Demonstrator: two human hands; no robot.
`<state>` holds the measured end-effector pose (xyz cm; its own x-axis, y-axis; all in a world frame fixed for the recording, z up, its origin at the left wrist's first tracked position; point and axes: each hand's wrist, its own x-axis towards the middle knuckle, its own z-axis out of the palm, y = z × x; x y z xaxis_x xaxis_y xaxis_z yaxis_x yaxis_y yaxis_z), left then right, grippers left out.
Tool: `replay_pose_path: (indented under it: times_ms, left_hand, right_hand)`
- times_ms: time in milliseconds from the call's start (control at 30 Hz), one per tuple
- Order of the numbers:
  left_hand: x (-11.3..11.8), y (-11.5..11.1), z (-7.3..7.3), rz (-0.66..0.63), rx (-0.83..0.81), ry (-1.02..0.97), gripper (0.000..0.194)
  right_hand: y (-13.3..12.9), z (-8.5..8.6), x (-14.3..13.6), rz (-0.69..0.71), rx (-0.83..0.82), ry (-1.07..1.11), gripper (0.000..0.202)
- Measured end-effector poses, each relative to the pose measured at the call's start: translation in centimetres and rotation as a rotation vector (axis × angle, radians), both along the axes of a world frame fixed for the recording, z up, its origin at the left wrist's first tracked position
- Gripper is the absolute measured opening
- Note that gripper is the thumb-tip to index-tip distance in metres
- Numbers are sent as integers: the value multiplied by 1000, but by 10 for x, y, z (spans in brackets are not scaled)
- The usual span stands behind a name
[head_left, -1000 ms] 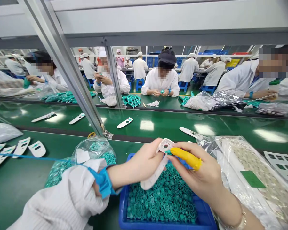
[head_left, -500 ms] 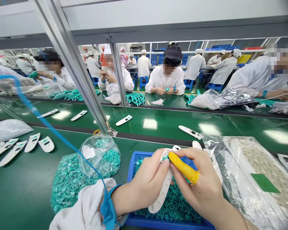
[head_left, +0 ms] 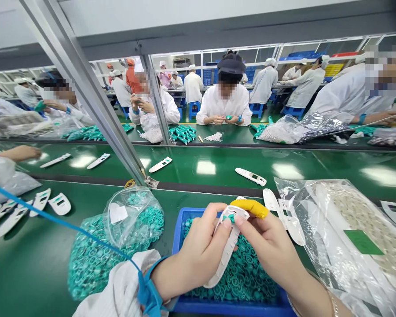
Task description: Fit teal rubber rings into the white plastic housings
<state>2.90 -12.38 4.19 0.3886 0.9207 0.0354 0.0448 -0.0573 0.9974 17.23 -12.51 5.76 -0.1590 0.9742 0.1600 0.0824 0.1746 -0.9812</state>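
Observation:
My left hand (head_left: 198, 253), with a blue wrist strap, is closed around a long white plastic shell (head_left: 221, 264). The shell is tilted, its hollow inner side facing me. A small green plastic part (head_left: 229, 218) sits inside its upper end, by my left thumb. Closed on that same end is my right hand (head_left: 273, 242): its thumb presses at the green part, and its index finger, in a yellow finger cot, lies over the far edge. Beneath both hands stands a blue tray (head_left: 177, 233) of loose green rings (head_left: 251, 273).
Left of the tray lies a clear bag of green parts (head_left: 92, 251). White shells (head_left: 61, 204) lie farther left, others (head_left: 292, 224) to the right near a large plastic bag (head_left: 330, 220). A green conveyor (head_left: 198, 154) carries shells beyond. A metal post (head_left: 86, 83) and blue cord (head_left: 69, 222) cross the left side.
The shell has turned so more of its inside shows. My right index finger has moved from the front to its far edge. Conveyor shells shifted left, and a co-worker's hand appeared at left.

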Motion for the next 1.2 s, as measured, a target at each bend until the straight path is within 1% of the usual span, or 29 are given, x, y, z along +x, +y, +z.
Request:
replay_pose_path:
  times_ms: [67,133,233,300,400,433,467,500,533,633,733,800,833,900,967,1033,1067,1133,1200]
  left_hand:
    - [1,0,-3,16,-9,-5,29]
    - [1,-1,-5,45,17,12,29]
    - [1,-1,-6,93,86,68,28]
    - [0,0,-5,102,116,93,28]
    - [-1,2,-2,113,132,116,28]
    - [-2,3,-1,114,142,129,28]
    - [-2,3,-1,108,158,151,28]
    - [-2,4,-1,97,186,181,30]
    - [-1,5,-1,79,222,216,33]
    - [0,7,-6,21,320,346,41]
    - [1,10,-11,25,349,475,44]
    - [1,12,-12,60,331,519,46]
    - [0,13,-12,73,314,512,47]
    - [-1,14,-11,72,273,440,48]
    - [-1,15,-10,56,228,356,49]
    - [-2,15,-10,50,187,314,49]
    - [-2,15,-11,52,170,300,49]
    - [-2,15,-11,47,129,258,47]
    - [-1,15,-11,32,77,191,44]
  right_hand:
    - [1,0,0,11,-19,9,20]
    - [3,-1,-1,3,-5,-5,20]
    - [4,-6,0,-4,92,-68,20]
    - [4,-11,1,-50,225,-157,22]
    - [5,-15,6,-268,574,-368,31]
    - [6,-14,8,-317,694,-461,31]
    - [7,-12,10,-327,791,-561,28]
    - [9,-10,12,-301,853,-663,23]
    - [10,-6,13,-252,882,-763,18]
    - [16,2,17,-134,890,-986,10]
    - [21,3,17,-100,936,-1069,10]
    - [22,2,17,-106,962,-1035,10]
    - [22,2,17,-110,955,-996,10]
    - [21,2,17,-89,886,-911,11]
    - [20,3,17,-39,795,-844,12]
    - [19,4,18,13,744,-789,14]
    - [19,5,19,17,730,-756,14]
    - [18,6,20,-25,691,-687,12]
    - [17,4,19,-95,650,-625,9]
